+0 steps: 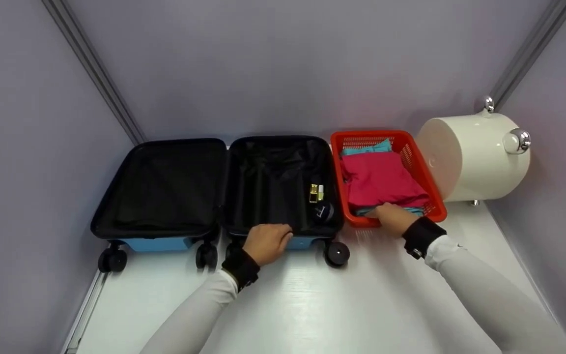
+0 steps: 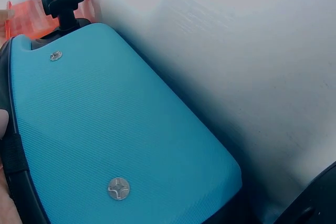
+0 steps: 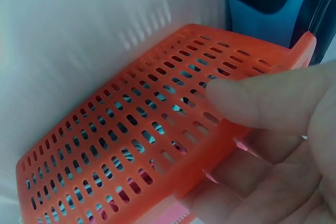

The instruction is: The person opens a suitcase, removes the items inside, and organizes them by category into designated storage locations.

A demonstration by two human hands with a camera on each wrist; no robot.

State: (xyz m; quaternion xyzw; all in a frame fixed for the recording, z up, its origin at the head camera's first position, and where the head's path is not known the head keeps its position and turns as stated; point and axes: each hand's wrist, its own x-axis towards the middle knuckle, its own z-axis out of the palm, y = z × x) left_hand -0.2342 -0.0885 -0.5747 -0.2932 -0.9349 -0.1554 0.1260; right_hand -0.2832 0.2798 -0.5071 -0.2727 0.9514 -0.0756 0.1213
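Observation:
A suitcase [image 1: 224, 233] lies spread out with its black-lined halves facing up; its shell is blue [image 2: 121, 114]. My left hand [image 1: 267, 243] grips the front rim of the right half; in the left wrist view only a bit of it shows at the left edge. To the right stands a red plastic basket [image 1: 435, 191] holding a folded pink cloth [image 1: 381, 179] over blue ones [image 1: 381, 147]. My right hand [image 1: 392, 217] holds the basket's front rim, the thumb [image 3: 236, 100] on the slotted outer wall and the fingers over the inside.
Inside the right half lie a small gold case [image 1: 313, 193], a white-and-gold tube [image 1: 321, 191] and a dark round item [image 1: 324, 212]. A cream cylindrical stool [image 1: 489, 152] with shiny metal feet lies on its side by the basket. Grey walls [image 1: 283, 64] close in the back and sides.

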